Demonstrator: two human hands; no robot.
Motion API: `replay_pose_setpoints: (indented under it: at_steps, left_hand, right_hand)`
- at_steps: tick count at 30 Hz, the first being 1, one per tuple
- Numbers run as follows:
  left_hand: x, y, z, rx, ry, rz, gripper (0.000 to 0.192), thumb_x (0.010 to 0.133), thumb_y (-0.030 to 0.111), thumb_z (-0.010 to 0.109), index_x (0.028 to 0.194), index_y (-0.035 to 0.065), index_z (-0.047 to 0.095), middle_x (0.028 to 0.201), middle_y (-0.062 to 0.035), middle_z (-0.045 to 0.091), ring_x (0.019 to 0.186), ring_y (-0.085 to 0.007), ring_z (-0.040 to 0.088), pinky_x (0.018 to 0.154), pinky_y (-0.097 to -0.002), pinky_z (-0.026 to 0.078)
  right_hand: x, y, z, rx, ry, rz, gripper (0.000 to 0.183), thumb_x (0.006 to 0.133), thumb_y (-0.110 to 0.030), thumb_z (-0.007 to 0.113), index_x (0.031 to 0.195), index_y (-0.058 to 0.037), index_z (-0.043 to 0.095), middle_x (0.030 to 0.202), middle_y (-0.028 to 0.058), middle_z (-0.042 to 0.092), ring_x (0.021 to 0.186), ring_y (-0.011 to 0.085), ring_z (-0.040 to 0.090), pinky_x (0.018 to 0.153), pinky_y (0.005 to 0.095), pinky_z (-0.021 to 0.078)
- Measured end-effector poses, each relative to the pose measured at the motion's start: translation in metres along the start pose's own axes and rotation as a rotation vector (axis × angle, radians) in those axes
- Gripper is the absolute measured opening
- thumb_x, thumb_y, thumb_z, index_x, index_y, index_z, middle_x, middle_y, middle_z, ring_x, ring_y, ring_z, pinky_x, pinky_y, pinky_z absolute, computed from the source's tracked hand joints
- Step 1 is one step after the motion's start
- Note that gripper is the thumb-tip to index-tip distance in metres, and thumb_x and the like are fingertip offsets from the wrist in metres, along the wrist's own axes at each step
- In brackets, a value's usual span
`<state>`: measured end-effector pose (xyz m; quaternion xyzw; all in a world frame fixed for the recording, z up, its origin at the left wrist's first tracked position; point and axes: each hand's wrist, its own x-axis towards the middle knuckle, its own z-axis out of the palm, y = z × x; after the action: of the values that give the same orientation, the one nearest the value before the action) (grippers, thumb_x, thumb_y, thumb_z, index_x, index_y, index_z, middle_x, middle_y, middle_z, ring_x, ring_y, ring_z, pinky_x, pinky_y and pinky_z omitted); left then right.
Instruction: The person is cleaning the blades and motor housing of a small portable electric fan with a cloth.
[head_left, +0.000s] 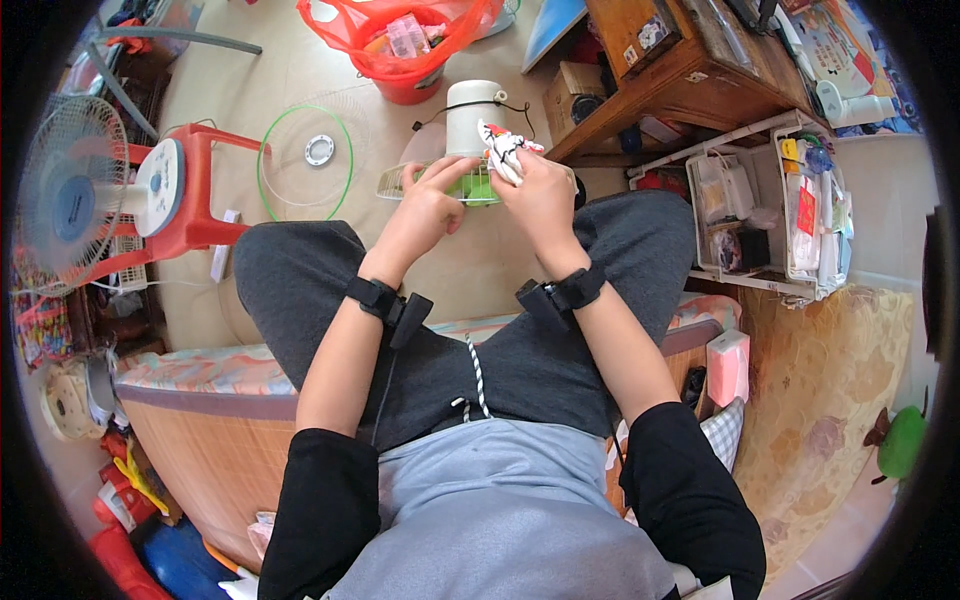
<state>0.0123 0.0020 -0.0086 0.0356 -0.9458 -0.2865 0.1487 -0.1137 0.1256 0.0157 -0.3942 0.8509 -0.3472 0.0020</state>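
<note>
Between my knees stands a small fan with a white motor housing (471, 112), a wire rear guard (390, 182) and green blades (477, 187). My left hand (426, 206) touches the left part of the guard near its rim, fingers spread. A white cloth with red and black markings (507, 156) is pinched in my right hand (536, 199), just above the guard's right part. The right fingertips are partly hidden by the cloth. On the floor to the left lies a round front fan grille with a green rim (346, 161).
A red bucket with a red plastic bag (409, 79) stands ahead. At left, another fan (75, 202) is beside a red plastic stool (202, 187), with a power strip (223, 247) on the floor. A wooden desk (705, 90) and white wire rack (784, 217) stand at right.
</note>
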Motion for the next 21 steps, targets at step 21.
replay_pose_setpoints:
  at_steps: [21]
  left_hand:
    - [0.004,0.002,-0.006,-0.022,-0.008,-0.033,0.012,0.054,0.0,0.06,0.047,0.005,0.051,0.126,-0.0073,0.052,0.121,-0.0243,0.043,0.097,-0.0437,0.027]
  right_hand:
    - [0.012,0.042,-0.041,2.082,-0.418,0.62,0.043,0.09,-0.025,0.051,0.125,0.0005,0.044,0.12,0.0134,0.055,0.107,0.0233,0.056,0.093,0.0374,0.0437]
